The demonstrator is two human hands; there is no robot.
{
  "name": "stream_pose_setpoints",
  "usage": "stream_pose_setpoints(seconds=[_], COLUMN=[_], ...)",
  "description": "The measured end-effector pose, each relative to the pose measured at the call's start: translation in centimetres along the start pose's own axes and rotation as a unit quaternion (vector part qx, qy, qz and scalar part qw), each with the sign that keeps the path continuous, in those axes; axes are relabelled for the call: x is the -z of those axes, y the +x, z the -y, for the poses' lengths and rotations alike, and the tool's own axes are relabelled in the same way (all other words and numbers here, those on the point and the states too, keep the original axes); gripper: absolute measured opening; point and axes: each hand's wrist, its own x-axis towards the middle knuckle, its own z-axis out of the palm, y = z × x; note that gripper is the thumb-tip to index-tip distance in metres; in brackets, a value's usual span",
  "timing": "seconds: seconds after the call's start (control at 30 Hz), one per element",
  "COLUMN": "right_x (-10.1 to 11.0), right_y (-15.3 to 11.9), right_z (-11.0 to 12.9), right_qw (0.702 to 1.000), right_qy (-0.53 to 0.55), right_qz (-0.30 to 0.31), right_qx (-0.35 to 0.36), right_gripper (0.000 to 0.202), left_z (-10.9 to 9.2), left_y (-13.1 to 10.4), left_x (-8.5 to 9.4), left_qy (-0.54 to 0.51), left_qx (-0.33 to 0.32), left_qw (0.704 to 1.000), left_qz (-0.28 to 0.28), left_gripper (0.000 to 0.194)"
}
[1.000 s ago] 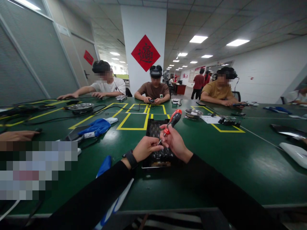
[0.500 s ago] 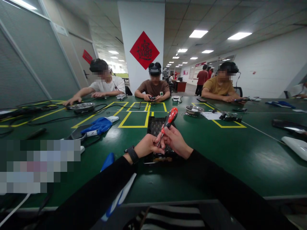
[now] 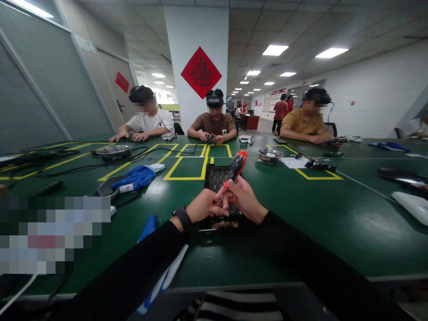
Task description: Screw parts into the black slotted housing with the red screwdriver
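Note:
My right hand (image 3: pixel 245 196) is closed round a red-and-black screwdriver (image 3: pixel 237 165), handle up and tilted right, its thin shaft slanting down and left. The fingers of my left hand (image 3: pixel 205 205), which wears a dark watch, are bent together round the lower shaft. The screwdriver's tip is hidden by the fingers. Right below both hands lies a black open case-like device (image 3: pixel 216 174) with a textured inside, largely covered by the hands. A brownish part (image 3: pixel 225 225) shows at its near edge.
Blue-and-white gloves (image 3: pixel 138 177) lie left, another glove (image 3: pixel 147 229) by my left forearm. Metal bowls (image 3: pixel 115 150) (image 3: pixel 269 154), cables and black clips (image 3: pixel 321 165) are on the green table (image 3: pixel 301 223). A white object (image 3: pixel 411 207) sits far right. Several people sit opposite.
The screwdriver's handle has turned about its length, so more black now faces me. Both hands stay nearly in place. The person at the left has drawn an outstretched arm back.

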Motion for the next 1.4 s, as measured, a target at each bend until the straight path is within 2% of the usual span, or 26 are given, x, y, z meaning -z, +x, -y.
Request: stream_pose_setpoints(seconds=[0.17,0.4,0.8,1.03,1.23,1.4], right_x=[-0.15,-0.21,-0.36,-0.23,-0.18,-0.20], right_y=[0.01,-0.02,-0.11,0.15,0.01,0.02], right_z=[0.32,0.05,0.36,-0.18,0.28,0.12], right_qw=[0.999,1.000,1.000,0.998,1.000,1.000], right_qy=[0.046,0.005,0.007,-0.041,0.005,-0.014], right_qz=[0.019,0.012,0.005,-0.014,-0.004,-0.017], right_qx=[-0.006,0.007,0.001,0.036,0.005,0.008], right_gripper=[0.026,0.021,0.028,0.028,0.027,0.023], left_z=[0.16,0.50,0.16,-0.27,-0.03,0.18], left_y=[0.12,0.05,0.07,0.08,0.09,0.12], left_x=[0.02,-0.07,-0.08,-0.07,0.03,0.05], left_qy=[0.006,0.018,0.021,-0.010,0.019,0.029], left_qx=[-0.001,-0.001,-0.003,0.008,-0.012,-0.020], left_qw=[1.000,1.000,0.999,1.000,0.999,0.999], left_qz=[-0.010,-0.020,-0.024,-0.026,-0.025,-0.023], left_gripper=[0.037,0.038,0.039,0.038,0.040,0.040])
